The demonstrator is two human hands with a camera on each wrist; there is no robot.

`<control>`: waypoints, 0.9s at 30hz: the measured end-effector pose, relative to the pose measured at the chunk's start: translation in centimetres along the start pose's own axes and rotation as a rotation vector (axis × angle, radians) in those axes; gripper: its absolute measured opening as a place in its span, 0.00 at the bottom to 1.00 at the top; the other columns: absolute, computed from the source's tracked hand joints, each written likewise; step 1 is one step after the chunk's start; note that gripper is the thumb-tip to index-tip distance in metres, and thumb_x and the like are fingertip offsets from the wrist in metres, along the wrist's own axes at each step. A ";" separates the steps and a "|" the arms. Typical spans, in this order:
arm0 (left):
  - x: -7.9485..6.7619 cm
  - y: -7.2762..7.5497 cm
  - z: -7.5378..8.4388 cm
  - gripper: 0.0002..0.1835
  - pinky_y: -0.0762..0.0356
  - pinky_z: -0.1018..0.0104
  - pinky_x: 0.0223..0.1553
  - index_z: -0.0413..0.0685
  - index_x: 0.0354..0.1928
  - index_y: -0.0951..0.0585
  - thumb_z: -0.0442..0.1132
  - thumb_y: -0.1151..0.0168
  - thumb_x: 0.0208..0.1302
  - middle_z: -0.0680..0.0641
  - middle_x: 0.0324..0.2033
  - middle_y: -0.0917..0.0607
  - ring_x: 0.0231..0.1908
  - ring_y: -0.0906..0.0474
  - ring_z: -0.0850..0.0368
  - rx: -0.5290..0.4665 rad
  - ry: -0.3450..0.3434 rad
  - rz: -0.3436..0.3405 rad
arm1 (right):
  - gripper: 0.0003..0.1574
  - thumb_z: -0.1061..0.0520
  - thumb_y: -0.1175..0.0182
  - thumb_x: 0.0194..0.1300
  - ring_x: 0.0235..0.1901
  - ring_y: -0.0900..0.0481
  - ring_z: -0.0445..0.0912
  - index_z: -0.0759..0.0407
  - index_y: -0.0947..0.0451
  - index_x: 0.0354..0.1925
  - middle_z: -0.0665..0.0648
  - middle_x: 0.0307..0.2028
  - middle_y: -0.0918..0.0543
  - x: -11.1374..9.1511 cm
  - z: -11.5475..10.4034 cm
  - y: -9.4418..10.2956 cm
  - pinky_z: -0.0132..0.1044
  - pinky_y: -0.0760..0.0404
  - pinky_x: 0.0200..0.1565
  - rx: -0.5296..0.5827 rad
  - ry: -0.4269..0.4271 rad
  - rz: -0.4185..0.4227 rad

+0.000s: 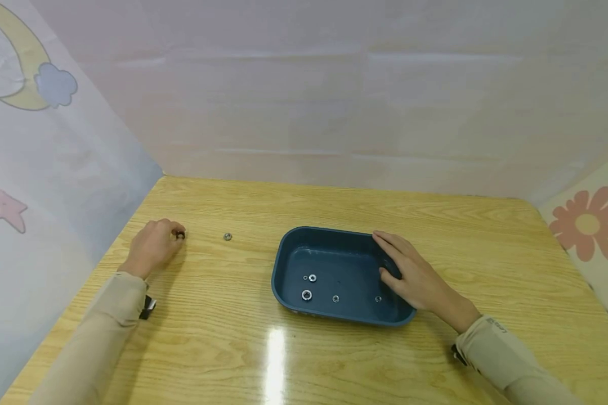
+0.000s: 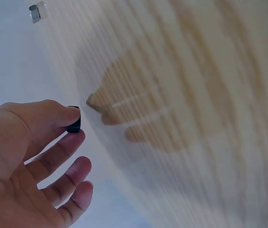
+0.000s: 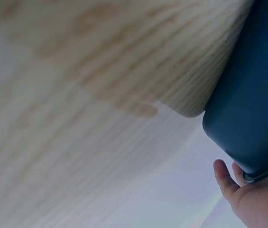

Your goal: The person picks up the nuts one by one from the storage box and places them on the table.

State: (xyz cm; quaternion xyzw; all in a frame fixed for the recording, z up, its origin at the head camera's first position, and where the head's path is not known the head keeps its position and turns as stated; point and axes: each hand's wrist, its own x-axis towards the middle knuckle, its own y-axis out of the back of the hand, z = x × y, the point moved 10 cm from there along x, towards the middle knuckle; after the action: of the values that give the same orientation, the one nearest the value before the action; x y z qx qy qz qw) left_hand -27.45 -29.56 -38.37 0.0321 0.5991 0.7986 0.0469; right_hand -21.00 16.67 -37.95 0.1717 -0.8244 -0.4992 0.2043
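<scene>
At the left side of the table, my left hand (image 1: 154, 244) pinches a small black nut (image 2: 75, 119) between thumb and index finger, close over the wood. The other fingers of that hand are loosely bent. A silver nut (image 1: 227, 236) lies on the table to its right. My right hand (image 1: 415, 275) holds the right end of a dark blue tray (image 1: 311, 230), thumb over the inside and fingers along the rim. Inside the tray lie several silver nuts, among them a larger one (image 1: 307, 295) and one near the thumb (image 1: 378, 299).
The wood-grain table (image 1: 208, 349) carries the tray right of its middle. A pale cloth backdrop (image 1: 334, 112) rises behind the table's back edge, with printed side panels at left and right. Both wrists wear dark straps.
</scene>
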 end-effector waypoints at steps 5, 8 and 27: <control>-0.1 -0.2 0.2 0.16 0.20 0.46 0.39 0.32 0.53 0.17 0.31 0.41 0.66 0.29 0.50 0.17 0.51 0.22 0.29 0.017 -0.004 -0.029 | 0.44 0.62 0.40 0.67 0.73 0.44 0.61 0.65 0.46 0.76 0.62 0.76 0.44 0.0 0.0 0.1 0.61 0.36 0.66 0.000 0.004 0.003; -0.1 -0.3 0.2 0.16 0.20 0.44 0.41 0.32 0.54 0.18 0.31 0.42 0.67 0.28 0.50 0.18 0.51 0.22 0.29 0.017 -0.003 -0.042 | 0.44 0.62 0.40 0.67 0.73 0.44 0.61 0.65 0.46 0.76 0.62 0.76 0.44 -0.1 0.0 0.1 0.61 0.36 0.66 -0.001 0.006 0.005; 0.0 -0.9 -0.5 0.18 0.21 0.40 0.45 0.31 0.57 0.21 0.31 0.45 0.69 0.27 0.51 0.19 0.51 0.22 0.29 0.008 0.016 -0.108 | 0.45 0.62 0.41 0.68 0.74 0.45 0.61 0.61 0.49 0.77 0.61 0.76 0.45 0.1 0.0 0.2 0.62 0.37 0.67 0.010 -0.009 -0.003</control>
State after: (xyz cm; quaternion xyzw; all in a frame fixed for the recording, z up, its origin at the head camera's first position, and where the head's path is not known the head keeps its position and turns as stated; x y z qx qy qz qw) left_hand -27.48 -29.77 -39.40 -0.0063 0.6035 0.7928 0.0850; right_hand -21.14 16.72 -37.77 0.1716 -0.8276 -0.4959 0.1993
